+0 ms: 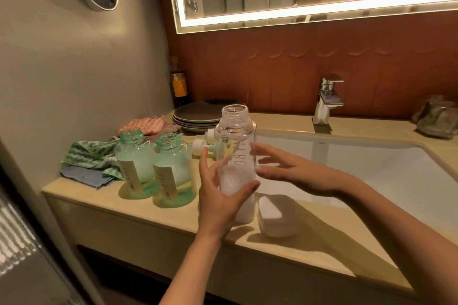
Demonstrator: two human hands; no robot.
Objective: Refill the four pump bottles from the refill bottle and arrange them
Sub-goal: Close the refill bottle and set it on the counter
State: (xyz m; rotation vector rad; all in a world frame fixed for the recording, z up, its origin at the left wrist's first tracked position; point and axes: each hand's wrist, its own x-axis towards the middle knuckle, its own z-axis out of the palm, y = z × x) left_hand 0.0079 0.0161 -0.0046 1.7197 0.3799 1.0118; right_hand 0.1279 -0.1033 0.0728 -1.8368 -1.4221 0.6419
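Clear bottle (235, 146): uncapped, upright on counter (148, 215), just right of green pump bottle (173, 171). Gripped low by left hand (218, 195), thumb across front. Right hand (292, 173) fingers straight, tips at bottle's right side.

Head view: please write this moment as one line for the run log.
left hand: grips clear bottle | right hand: touches its side | bottle: upright, uncapped | green bottles: uncapped, on counter

My left hand (218, 198) rises from 6 o'clock on a bare forearm and grips the clear bottle (235, 131), thumb across its front, fingers at its 9 o'clock side. My right hand (287, 171) reaches in from 4 o'clock, fingers nearly straight, tips at the bottle's 3 o'clock side.
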